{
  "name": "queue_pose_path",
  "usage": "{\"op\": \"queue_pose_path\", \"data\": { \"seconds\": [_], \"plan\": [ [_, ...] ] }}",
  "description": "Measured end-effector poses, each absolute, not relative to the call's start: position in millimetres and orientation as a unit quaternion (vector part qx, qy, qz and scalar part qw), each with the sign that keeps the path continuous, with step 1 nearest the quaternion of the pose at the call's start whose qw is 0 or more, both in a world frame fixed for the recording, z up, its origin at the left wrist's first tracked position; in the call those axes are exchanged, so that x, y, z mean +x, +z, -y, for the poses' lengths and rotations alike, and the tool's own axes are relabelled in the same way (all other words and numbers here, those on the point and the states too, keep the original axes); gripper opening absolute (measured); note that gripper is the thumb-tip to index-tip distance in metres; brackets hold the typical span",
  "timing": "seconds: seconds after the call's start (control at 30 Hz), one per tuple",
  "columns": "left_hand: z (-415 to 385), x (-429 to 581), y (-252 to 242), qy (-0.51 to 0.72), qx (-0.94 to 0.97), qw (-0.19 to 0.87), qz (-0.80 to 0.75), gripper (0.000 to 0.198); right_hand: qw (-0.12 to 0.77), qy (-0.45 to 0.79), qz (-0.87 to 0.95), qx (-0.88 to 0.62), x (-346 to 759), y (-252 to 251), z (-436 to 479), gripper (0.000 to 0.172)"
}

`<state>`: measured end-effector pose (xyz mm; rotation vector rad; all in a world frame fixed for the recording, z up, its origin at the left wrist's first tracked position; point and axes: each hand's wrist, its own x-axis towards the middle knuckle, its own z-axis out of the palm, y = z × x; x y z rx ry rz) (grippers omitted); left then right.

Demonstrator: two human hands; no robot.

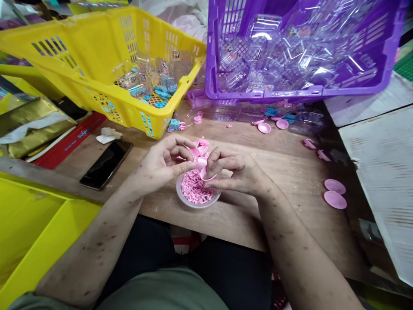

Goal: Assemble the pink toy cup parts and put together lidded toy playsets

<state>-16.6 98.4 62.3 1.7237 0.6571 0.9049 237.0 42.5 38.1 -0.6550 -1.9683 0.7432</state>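
My left hand [166, 159] is closed, its thumb and fingers around a pink plastic piece [194, 153] that is partly hidden. Facing it, my right hand [234, 170] pinches a small pink plastic dish [206, 174]. Both hands are above a round clear tub [197, 204] filled with many tiny pink plastic parts [196, 187]. Just behind the tub and between my hands lies a small pile of pink plastic pieces [203, 148].
A yellow basket [129, 101] and a purple basket [277, 94], both holding clear plastic packages, stand at the back. A phone [106, 165] lies left. Pink discs [335, 199] lie right, near a white board [380, 172]. Small pink dishes [264, 128] lie before the purple basket.
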Motion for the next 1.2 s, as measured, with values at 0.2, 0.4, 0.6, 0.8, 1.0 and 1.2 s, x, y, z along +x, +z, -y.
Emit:
{"op": "queue_pose_path", "data": {
  "seconds": [0.2, 0.4, 0.6, 0.8, 1.0, 1.2],
  "plan": [
    [-98.9, -23.0, 66.5, 0.363, 0.722, 0.520, -0.277, 0.035, 0.455, 0.288, 0.799, -0.267, 236.3, 37.6, -42.3, 0.014],
    [-95.9, -26.5, 68.0, 0.370, 0.718, 0.519, -0.279, 0.012, 0.441, 0.274, 0.807, -0.281, 235.5, 39.9, -42.2, 0.012],
    [-90.3, -29.5, 74.5, 0.322, 0.799, 0.434, -0.262, 0.021, 0.444, 0.244, 0.816, -0.277, 232.9, 39.9, -41.5, 0.012],
    [-86.8, -33.7, 80.4, 0.295, 0.854, 0.343, -0.256, 0.015, 0.438, 0.236, 0.823, -0.274, 231.7, 41.7, -40.8, 0.010],
    [-88.8, -34.6, 81.7, 0.317, 0.866, 0.311, -0.231, 0.017, 0.438, 0.231, 0.827, -0.267, 232.2, 45.3, -40.0, 0.011],
    [-87.5, -33.2, 83.5, 0.317, 0.857, 0.323, -0.245, 0.016, 0.430, 0.229, 0.829, -0.273, 234.1, 46.0, -40.0, 0.009]
  ]
}}
